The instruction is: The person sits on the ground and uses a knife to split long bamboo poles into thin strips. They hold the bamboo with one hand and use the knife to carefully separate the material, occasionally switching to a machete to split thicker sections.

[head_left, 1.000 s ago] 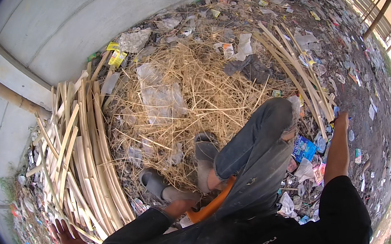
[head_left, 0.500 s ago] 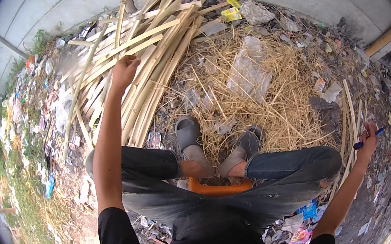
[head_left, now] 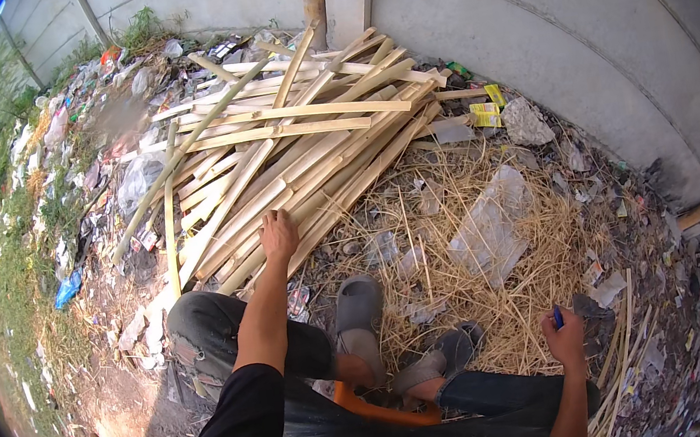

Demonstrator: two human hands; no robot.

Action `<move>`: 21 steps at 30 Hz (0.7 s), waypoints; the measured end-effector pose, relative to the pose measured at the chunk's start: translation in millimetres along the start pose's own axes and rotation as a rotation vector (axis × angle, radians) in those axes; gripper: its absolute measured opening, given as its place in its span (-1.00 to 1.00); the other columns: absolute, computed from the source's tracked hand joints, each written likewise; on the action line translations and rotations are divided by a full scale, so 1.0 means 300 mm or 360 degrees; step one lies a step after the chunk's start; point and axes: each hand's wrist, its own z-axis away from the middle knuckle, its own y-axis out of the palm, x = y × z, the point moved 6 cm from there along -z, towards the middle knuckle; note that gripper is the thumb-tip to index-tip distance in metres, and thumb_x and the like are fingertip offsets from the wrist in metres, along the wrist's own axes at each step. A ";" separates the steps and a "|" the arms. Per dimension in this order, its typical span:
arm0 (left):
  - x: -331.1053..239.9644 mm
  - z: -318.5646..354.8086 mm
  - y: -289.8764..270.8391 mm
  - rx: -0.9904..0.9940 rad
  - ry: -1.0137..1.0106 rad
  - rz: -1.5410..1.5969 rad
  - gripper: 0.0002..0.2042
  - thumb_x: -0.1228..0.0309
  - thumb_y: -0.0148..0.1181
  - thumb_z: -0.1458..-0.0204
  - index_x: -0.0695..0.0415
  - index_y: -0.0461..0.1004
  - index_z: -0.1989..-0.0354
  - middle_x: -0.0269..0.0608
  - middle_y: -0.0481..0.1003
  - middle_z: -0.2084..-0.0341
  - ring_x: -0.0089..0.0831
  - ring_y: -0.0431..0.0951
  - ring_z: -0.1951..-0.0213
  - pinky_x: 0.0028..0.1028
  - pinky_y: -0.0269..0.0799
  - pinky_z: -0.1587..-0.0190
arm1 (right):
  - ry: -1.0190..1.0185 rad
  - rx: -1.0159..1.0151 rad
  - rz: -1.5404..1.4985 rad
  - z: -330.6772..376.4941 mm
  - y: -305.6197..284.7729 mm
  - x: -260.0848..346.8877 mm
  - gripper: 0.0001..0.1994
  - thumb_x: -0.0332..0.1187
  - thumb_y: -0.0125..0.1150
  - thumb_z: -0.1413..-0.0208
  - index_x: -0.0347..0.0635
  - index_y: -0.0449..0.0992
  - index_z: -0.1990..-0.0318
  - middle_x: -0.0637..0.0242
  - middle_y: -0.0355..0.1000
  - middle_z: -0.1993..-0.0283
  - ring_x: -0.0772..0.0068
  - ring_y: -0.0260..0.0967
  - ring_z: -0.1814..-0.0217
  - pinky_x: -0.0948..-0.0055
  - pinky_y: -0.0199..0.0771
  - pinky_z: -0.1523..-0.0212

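A heap of split bamboo strips (head_left: 307, 162) lies ahead and to the left, pale, long and loosely crossed. My left hand (head_left: 279, 234) has come down on its near side, with bent fingers closed at a bamboo strip; the fingertips are partly hidden. Over by the straw at right, my right hand (head_left: 564, 336) is closed around a slim dark-blue thing (head_left: 557, 316), of which only a short end shows above the fingers. Its exact kind is unclear.
Dry straw-like shavings (head_left: 500, 287) cover the ground before my grey clogs (head_left: 356, 306). I sit over an orange stool (head_left: 384, 408). Thin strips (head_left: 624, 350) lie at the right. Litter surrounds the heap, and a concrete wall (head_left: 518, 19) stands behind.
My left hand has dropped from above the heap to its near strips. My right hand has come inward from the far right with the blue thing. The view has shifted left.
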 end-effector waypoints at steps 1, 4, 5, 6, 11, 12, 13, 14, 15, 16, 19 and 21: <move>-0.003 -0.012 -0.002 -0.0113 -0.0044 0.0088 -0.52 0.25 0.21 -0.17 0.16 0.35 -0.24 0.05 0.36 -0.17 0.00 0.37 -0.23 -0.01 0.35 -0.19 | -0.0017 0.0011 0.0085 -0.011 -0.006 0.017 -0.86 -0.40 0.30 -0.17 -0.33 0.58 0.29 0.32 0.49 0.54 0.57 0.42 0.52 0.44 0.40 0.43; 0.028 -0.045 -0.014 -0.0463 -0.0162 0.0237 -0.44 0.17 0.21 -0.20 0.16 0.32 -0.32 0.04 0.36 -0.19 -0.02 0.35 -0.24 -0.03 0.30 -0.22 | 0.0089 -0.0012 0.0067 -0.033 0.000 -0.011 -0.86 -0.40 0.31 -0.18 -0.32 0.58 0.28 0.33 0.48 0.55 0.58 0.40 0.53 0.43 0.39 0.44; 0.049 -0.052 -0.018 -0.0589 -0.0190 0.0215 -0.42 0.16 0.21 -0.20 0.16 0.31 -0.35 0.05 0.35 -0.20 -0.02 0.34 -0.24 -0.04 0.29 -0.23 | 0.0125 -0.0005 0.0049 -0.038 -0.001 -0.005 -0.86 -0.40 0.31 -0.17 -0.32 0.58 0.29 0.33 0.48 0.55 0.57 0.41 0.53 0.42 0.38 0.45; 0.071 -0.055 -0.021 -0.0715 -0.0218 0.0192 -0.39 0.14 0.21 -0.21 0.16 0.29 -0.37 0.05 0.35 -0.21 -0.03 0.33 -0.25 -0.04 0.28 -0.24 | 0.0161 0.0003 0.0032 -0.039 -0.010 0.005 -0.86 -0.40 0.31 -0.17 -0.32 0.58 0.29 0.33 0.48 0.55 0.56 0.41 0.53 0.41 0.38 0.45; 0.145 -0.114 0.018 -0.0561 -0.0129 0.0069 -0.37 0.11 0.20 -0.20 0.13 0.28 -0.39 -0.04 0.31 -0.31 -0.09 0.23 -0.37 -0.05 0.04 -0.42 | 0.0236 0.0089 0.0065 -0.025 0.007 -0.015 -0.73 -0.26 0.36 -0.13 -0.36 0.60 0.26 0.18 0.49 0.50 0.31 0.44 0.49 0.25 0.41 0.40; 0.142 -0.118 0.021 -0.0579 -0.0117 0.0074 -0.37 0.12 0.20 -0.19 0.13 0.27 -0.40 -0.04 0.30 -0.33 -0.08 0.23 -0.38 -0.04 0.04 -0.42 | 0.0223 0.0111 0.0089 -0.023 0.008 0.003 -0.73 -0.26 0.36 -0.13 -0.36 0.60 0.26 0.18 0.48 0.50 0.31 0.43 0.49 0.25 0.40 0.40; 0.138 -0.120 0.026 -0.0597 -0.0105 0.0080 -0.36 0.12 0.20 -0.19 0.12 0.26 -0.41 -0.04 0.29 -0.34 -0.08 0.22 -0.38 -0.03 0.03 -0.43 | 0.0211 0.0132 0.0113 -0.021 0.010 0.017 -0.73 -0.26 0.36 -0.12 -0.37 0.60 0.26 0.18 0.48 0.50 0.30 0.43 0.49 0.24 0.40 0.40; 0.153 -0.123 0.030 -0.0630 -0.0104 0.0084 -0.36 0.12 0.20 -0.19 0.11 0.25 -0.41 -0.03 0.27 -0.35 -0.08 0.22 -0.38 -0.02 0.02 -0.43 | 0.0219 0.0154 0.0102 -0.027 0.015 0.024 -0.73 -0.26 0.36 -0.12 -0.37 0.60 0.26 0.18 0.47 0.50 0.31 0.42 0.49 0.24 0.40 0.40; 0.162 -0.126 0.033 -0.0661 -0.0078 0.0039 -0.35 0.13 0.20 -0.19 0.10 0.24 -0.43 -0.03 0.26 -0.36 -0.08 0.21 -0.39 0.01 0.01 -0.43 | 0.0226 0.0176 0.0091 -0.031 0.021 0.029 -0.72 -0.26 0.37 -0.12 -0.37 0.59 0.27 0.18 0.47 0.51 0.31 0.41 0.50 0.24 0.39 0.40; 0.170 -0.129 0.037 -0.0692 -0.0053 -0.0007 -0.34 0.14 0.20 -0.18 0.09 0.22 -0.44 -0.02 0.24 -0.38 -0.07 0.20 -0.39 0.04 -0.01 -0.43 | 0.0231 0.0200 0.0081 -0.032 0.025 0.033 -0.72 -0.26 0.37 -0.11 -0.37 0.59 0.27 0.18 0.46 0.51 0.31 0.40 0.50 0.24 0.39 0.39; 0.168 -0.148 0.027 -0.0590 -0.0120 0.0021 -0.31 0.17 0.21 -0.16 0.07 0.19 -0.46 0.00 0.18 -0.42 -0.06 0.17 -0.42 0.12 -0.04 -0.42 | 0.0255 0.0162 0.0073 -0.024 0.020 0.035 -0.77 -0.31 0.34 -0.13 -0.36 0.58 0.29 0.18 0.45 0.51 0.33 0.38 0.51 0.23 0.37 0.39; 0.141 -0.170 0.002 -0.0487 -0.0199 0.0040 -0.29 0.21 0.24 -0.11 0.05 0.19 -0.46 0.02 0.17 -0.42 -0.04 0.16 -0.41 0.17 -0.01 -0.39 | 0.0289 0.0184 0.0080 -0.017 0.015 0.021 -0.80 -0.34 0.33 -0.15 -0.35 0.58 0.30 0.20 0.44 0.53 0.34 0.36 0.52 0.24 0.35 0.40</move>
